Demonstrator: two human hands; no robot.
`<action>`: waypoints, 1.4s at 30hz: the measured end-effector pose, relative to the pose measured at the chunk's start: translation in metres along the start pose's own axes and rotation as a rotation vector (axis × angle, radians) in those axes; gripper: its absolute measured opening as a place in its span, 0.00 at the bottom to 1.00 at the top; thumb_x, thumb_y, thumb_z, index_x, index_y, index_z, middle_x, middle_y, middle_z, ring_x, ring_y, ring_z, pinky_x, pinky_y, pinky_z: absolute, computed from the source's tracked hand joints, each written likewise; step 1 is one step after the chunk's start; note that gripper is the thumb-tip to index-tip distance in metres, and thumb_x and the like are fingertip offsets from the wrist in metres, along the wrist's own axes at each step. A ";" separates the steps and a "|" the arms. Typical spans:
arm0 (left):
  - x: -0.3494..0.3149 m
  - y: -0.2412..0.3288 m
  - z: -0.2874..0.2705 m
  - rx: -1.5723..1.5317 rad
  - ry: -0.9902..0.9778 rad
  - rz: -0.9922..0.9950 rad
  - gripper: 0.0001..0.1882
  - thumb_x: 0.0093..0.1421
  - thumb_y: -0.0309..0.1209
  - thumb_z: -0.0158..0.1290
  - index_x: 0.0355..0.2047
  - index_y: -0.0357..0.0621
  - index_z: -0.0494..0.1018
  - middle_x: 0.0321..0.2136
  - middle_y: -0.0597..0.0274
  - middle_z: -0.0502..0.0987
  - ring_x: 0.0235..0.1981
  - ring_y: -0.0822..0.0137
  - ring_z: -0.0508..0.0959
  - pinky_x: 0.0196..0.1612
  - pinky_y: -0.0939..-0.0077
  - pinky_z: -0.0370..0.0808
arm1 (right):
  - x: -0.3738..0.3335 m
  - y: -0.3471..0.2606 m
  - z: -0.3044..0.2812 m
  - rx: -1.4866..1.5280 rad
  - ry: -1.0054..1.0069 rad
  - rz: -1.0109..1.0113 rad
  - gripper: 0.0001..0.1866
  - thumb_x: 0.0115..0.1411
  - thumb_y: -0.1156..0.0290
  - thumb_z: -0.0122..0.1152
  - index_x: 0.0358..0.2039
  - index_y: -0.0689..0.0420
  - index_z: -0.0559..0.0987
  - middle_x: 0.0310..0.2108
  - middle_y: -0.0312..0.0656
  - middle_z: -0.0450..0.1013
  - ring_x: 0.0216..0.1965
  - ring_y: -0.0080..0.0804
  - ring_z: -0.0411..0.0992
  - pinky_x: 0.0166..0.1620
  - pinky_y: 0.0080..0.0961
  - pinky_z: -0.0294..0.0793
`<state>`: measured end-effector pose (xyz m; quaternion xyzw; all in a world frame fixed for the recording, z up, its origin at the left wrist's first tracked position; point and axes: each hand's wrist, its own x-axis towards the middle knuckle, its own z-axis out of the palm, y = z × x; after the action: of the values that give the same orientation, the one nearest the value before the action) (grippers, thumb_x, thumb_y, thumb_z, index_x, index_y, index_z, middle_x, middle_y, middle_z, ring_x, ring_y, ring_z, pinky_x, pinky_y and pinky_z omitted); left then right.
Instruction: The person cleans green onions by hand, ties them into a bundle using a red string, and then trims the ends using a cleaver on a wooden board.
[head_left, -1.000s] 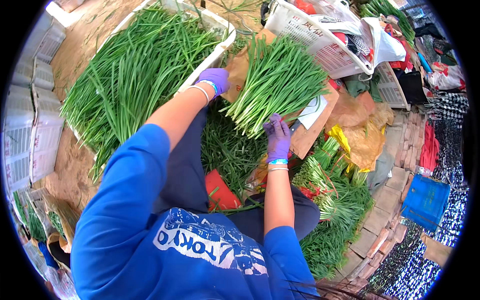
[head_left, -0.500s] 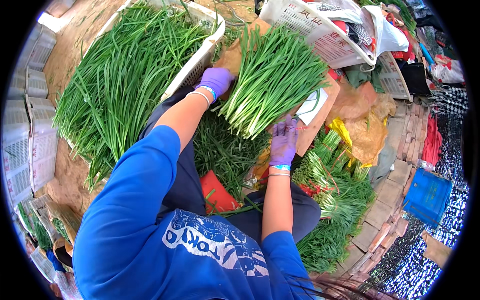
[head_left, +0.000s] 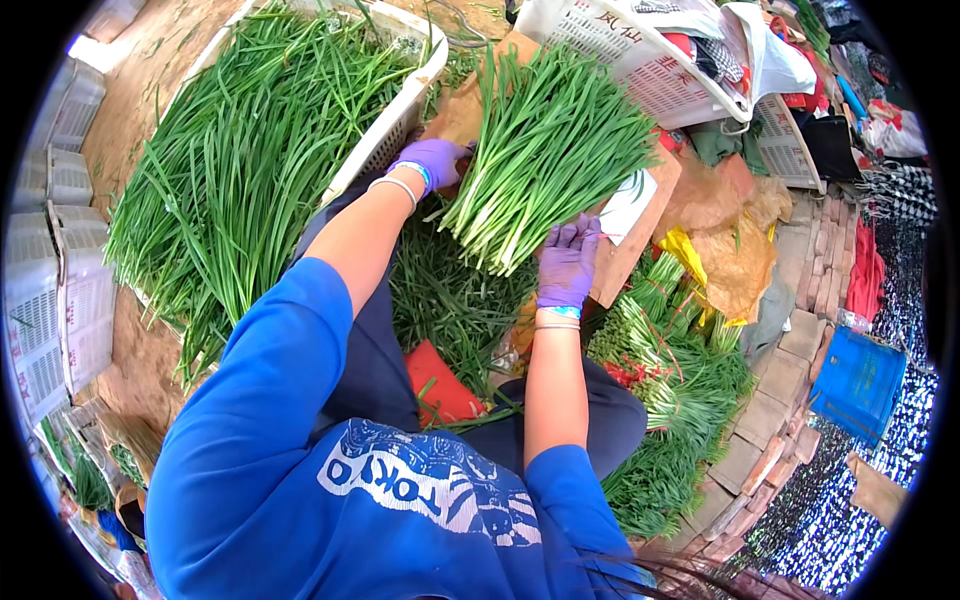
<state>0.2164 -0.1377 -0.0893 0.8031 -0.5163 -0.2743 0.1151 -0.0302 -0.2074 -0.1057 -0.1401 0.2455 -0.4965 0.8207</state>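
A large loose bunch of garlic chives (head_left: 550, 150) lies slantwise on a brown board (head_left: 640, 225), its pale cut ends toward me. At the bunch's left side is my left hand (head_left: 432, 162) in a purple glove; its fingertips go out of sight near the stems, so their grip is hidden. My right hand (head_left: 567, 265), gloved in purple too, is just right of the cut ends with its fingers curled. A thin red tie (head_left: 606, 236) sticks out from those fingers. Beside it on the board lies a white card (head_left: 630, 205).
A white crate (head_left: 432, 75) heaped with loose chives stands at left. Tied bunches with red bands (head_left: 650, 375) lie at right. Loose leaves (head_left: 455, 300) cover the ground between my legs, near a red cloth-like piece (head_left: 440, 380). Another white crate (head_left: 640, 60) stands at the far side.
My right hand has drawn slightly toward me, and its fingers have curled from a straighter pose. My left hand has shifted a little, still beside the bunch. The bunch stays in place.
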 end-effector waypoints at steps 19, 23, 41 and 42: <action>0.031 0.014 0.056 0.503 0.159 0.008 0.10 0.51 0.29 0.45 0.28 0.50 0.77 0.26 0.60 0.77 0.28 0.60 0.78 0.29 0.67 0.72 | -0.010 -0.012 -0.019 -0.149 0.140 0.076 0.16 0.57 0.65 0.50 0.46 0.52 0.68 0.42 0.34 0.68 0.35 0.26 0.68 0.43 0.29 0.68; 0.021 0.027 0.040 0.311 0.204 -0.112 0.09 0.50 0.29 0.46 0.27 0.45 0.76 0.27 0.55 0.76 0.29 0.57 0.77 0.30 0.65 0.72 | -0.012 -0.013 -0.017 -0.171 0.134 0.078 0.16 0.58 0.64 0.50 0.46 0.53 0.67 0.42 0.35 0.69 0.34 0.27 0.68 0.42 0.30 0.69; -0.004 0.085 0.072 -0.052 0.451 -0.049 0.08 0.47 0.36 0.50 0.20 0.45 0.72 0.19 0.52 0.74 0.24 0.55 0.76 0.26 0.63 0.71 | 0.008 0.025 0.039 -0.880 -0.135 0.085 0.09 0.57 0.72 0.49 0.33 0.63 0.74 0.25 0.37 0.71 0.23 0.21 0.68 0.28 0.14 0.67; -0.010 0.087 0.079 -0.144 0.517 -0.052 0.06 0.46 0.34 0.49 0.21 0.47 0.72 0.21 0.54 0.72 0.25 0.54 0.74 0.26 0.62 0.69 | 0.008 0.029 0.035 -0.884 -0.162 0.078 0.09 0.57 0.72 0.48 0.33 0.63 0.74 0.23 0.35 0.70 0.21 0.19 0.66 0.26 0.13 0.64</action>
<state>0.1026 -0.1589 -0.1099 0.8493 -0.4281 -0.0988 0.2928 0.0139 -0.2016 -0.0923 -0.5062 0.3741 -0.3001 0.7168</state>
